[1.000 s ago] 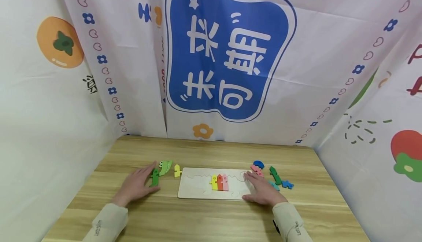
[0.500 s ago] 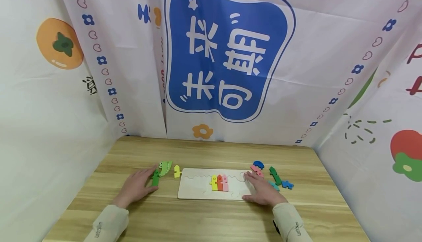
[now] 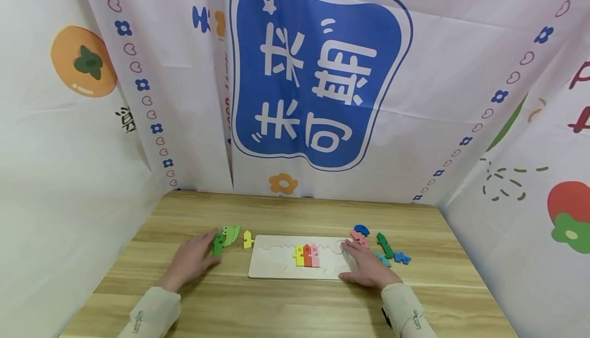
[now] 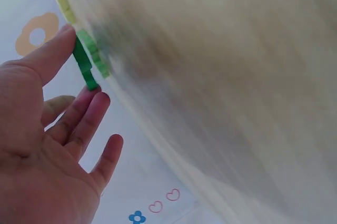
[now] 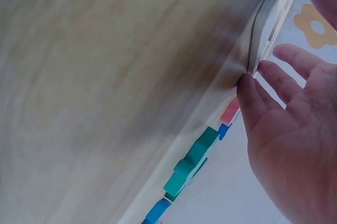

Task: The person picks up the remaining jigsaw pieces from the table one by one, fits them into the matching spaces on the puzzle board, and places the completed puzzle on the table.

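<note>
Left wrist: the left hand pinches a green tabbed puzzle piece, perhaps close enough to knock the light-green crocodile-shaped piece. Right wrist: the spread right hand touches a pale rectangular board. Head: left of the board, the pinched piece sits slightly nearer the worktop's far edge than before.

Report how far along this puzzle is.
Looks done: three adjoining pieces sit on the board. In hand: the left hand holds a green piece; the right hand touches the board. Left: the loose light-green piece, yellow piece and right-side pieces.
</note>
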Tool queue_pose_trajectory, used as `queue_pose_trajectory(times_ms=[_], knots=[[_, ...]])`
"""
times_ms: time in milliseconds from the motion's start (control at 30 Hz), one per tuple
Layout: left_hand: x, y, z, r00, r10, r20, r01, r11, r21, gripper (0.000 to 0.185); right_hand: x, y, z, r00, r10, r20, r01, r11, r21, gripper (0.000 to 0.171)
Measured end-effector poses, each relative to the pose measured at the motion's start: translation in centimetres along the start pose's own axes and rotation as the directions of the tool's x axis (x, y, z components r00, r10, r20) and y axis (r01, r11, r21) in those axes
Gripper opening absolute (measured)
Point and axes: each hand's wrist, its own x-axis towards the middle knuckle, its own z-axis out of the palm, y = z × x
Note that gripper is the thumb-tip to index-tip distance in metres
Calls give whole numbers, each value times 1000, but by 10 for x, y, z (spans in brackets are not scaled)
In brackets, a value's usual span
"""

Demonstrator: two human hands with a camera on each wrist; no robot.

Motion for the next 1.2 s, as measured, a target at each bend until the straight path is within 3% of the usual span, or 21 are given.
queue_pose_trajectory(times_ms=[467,733,1000,1200], knots=[[12,38,-17,989,34,-147,-56,987,-154,82,0,6,4,999,42,17,-42,999,27,95],[14,58,-22,977,78,-196,-105,985,-133,81,-1,5,5,999,39,15,-40,999,27,98],[18,72,-18,967,106,-230,-134,984,-113,79,-1,3,3,999,40,19,-41,999,15,102],[23,83,-4,973,127,-194,-151,982,-114,78,0,4,1,998,48,29,-48,999,9,104]])
